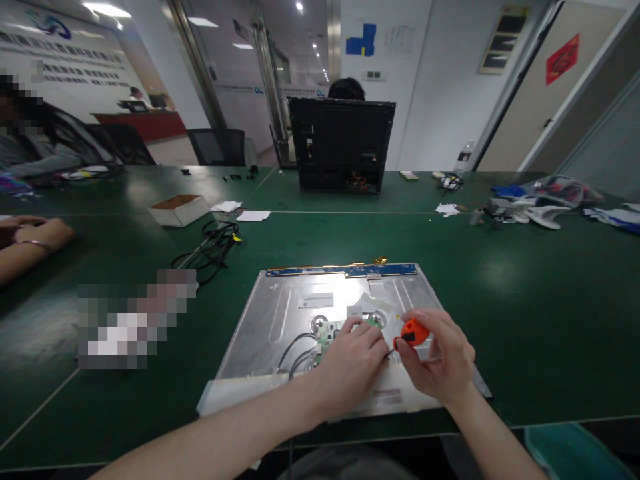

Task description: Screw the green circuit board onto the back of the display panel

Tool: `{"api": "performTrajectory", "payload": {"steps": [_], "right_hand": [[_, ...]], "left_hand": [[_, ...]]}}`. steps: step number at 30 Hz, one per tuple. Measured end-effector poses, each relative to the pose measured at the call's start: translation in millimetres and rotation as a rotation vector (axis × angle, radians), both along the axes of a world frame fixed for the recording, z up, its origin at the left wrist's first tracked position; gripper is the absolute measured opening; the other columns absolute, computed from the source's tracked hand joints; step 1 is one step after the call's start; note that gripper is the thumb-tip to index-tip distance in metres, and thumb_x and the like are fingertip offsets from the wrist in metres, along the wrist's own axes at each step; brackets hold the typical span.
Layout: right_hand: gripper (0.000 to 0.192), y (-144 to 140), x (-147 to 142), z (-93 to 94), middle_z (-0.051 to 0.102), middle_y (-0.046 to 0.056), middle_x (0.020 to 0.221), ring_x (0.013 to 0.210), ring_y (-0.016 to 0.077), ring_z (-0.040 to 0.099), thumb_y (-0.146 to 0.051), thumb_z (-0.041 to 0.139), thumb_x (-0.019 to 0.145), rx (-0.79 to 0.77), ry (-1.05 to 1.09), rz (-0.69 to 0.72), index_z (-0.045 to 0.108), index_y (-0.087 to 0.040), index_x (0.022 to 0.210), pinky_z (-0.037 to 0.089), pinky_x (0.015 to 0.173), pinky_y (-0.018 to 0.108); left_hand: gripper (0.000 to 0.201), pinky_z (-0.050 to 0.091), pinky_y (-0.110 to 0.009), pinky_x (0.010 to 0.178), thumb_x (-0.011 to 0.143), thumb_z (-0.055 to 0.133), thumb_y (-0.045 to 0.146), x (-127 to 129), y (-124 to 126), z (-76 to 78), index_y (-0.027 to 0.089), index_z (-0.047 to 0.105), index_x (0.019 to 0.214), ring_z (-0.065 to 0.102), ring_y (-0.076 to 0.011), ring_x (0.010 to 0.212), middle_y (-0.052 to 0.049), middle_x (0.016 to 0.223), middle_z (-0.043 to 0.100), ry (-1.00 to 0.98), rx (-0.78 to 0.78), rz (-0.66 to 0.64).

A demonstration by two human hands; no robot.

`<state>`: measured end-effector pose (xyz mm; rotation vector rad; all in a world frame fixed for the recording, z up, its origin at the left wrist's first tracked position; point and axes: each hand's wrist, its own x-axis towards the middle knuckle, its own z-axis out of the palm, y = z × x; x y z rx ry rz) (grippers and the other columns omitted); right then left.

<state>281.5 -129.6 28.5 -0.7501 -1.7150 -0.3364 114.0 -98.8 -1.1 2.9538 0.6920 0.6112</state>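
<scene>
A flat silver display panel lies on the table in front of me, with a narrow blue circuit strip along its far edge. My left hand is curled over a green circuit board on the panel and hides much of it; its fingertips are partly hidden. In my right hand is an orange and black screwdriver, held between thumb and fingers. Its thin shaft points down and left, close to my left hand; the tip is hidden. Black cables run from the board's left side.
Further left lie tangled black cables, an open cardboard box and paper pieces. Another person's hands rest at the left. A large black casing stands at the back. Bags and loose parts sit at the far right.
</scene>
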Motion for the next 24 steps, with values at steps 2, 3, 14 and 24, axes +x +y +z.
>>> {"api": "performTrajectory", "payload": {"steps": [2, 3, 14, 24], "right_hand": [[0.054, 0.0, -0.1, -0.2, 0.068, 0.008, 0.092, 0.078, 0.0187, 0.067, -0.012, 0.06, 0.085, -0.006, 0.0, -0.009, 0.047, -0.017, 0.137, 0.059, 0.059, 0.029], [0.054, 0.2, -0.2, -0.3, 0.068, 0.008, 0.093, 0.078, 0.0188, 0.067, -0.013, 0.061, 0.086, -0.011, 0.0, -0.018, 0.046, -0.017, 0.137, 0.059, 0.059, 0.029], [0.056, 4.7, -1.2, -0.5, 0.068, 0.003, 0.079, 0.061, 0.0174, 0.065, -0.016, 0.061, 0.09, -0.029, 0.002, -0.011, 0.041, -0.019, 0.143, 0.055, 0.047, 0.027], [0.054, 1.9, 2.2, -7.4, 0.065, 0.004, 0.083, 0.063, 0.017, 0.065, -0.017, 0.062, 0.089, 0.003, 0.039, -0.033, 0.043, -0.02, 0.139, 0.057, 0.05, 0.028]], "left_hand": [[0.004, 0.04, -0.041, 0.095, 0.091, 0.058, 0.013, 0.1, 0.2, -0.3, 0.016, 0.061, 0.091, 0.062, -0.0222, 0.088, -0.005, 0.091, 0.067, 0.0, 0.005, 0.002], [0.004, 0.04, -0.041, 0.095, 0.091, 0.058, 0.014, 0.1, 0.4, -0.6, 0.016, 0.061, 0.092, 0.062, -0.0222, 0.088, -0.005, 0.091, 0.067, -0.002, 0.006, 0.001], [0.009, 0.04, -0.041, 0.095, 0.091, 0.06, 0.015, -0.5, 0.2, -0.9, 0.017, 0.061, 0.099, 0.062, -0.0231, 0.091, -0.005, 0.095, 0.068, 0.002, -0.027, 0.012], [0.006, 0.04, -0.041, 0.092, 0.092, 0.057, 0.015, -0.7, 0.4, 1.0, 0.017, 0.062, 0.095, 0.061, -0.0227, 0.089, -0.005, 0.093, 0.066, 0.016, -0.043, -0.001]]}}
